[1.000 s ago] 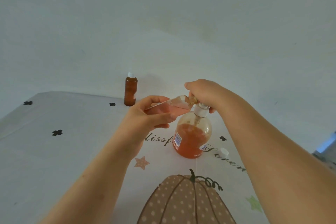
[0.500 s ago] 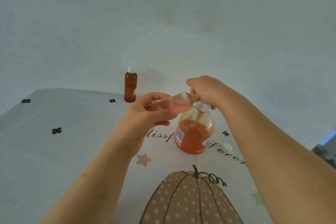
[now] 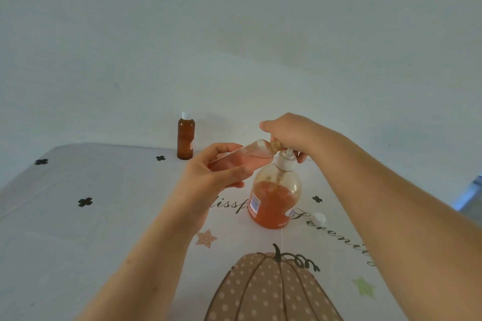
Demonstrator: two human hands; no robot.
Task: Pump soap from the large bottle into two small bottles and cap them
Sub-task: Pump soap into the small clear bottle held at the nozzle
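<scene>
left grip [image 3: 208, 173] holds small bottle [image 3: 243, 156] tilted at spout [image 3: 273, 144] | right grip [image 3: 289, 133] clasps pump [image 3: 285, 159] | press slowly, keep mouth under spout

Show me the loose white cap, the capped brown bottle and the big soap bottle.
loose white cap [image 3: 319, 217]: head view, on its top face.
capped brown bottle [image 3: 185, 139]: head view, middle of its body.
large pump bottle [image 3: 271, 206]: head view, on its soap-filled lower body.

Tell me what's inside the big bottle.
Orange soap fills the lower part of the big bottle, a tube reaching into it. The right hand covers the top of the pump.
</scene>
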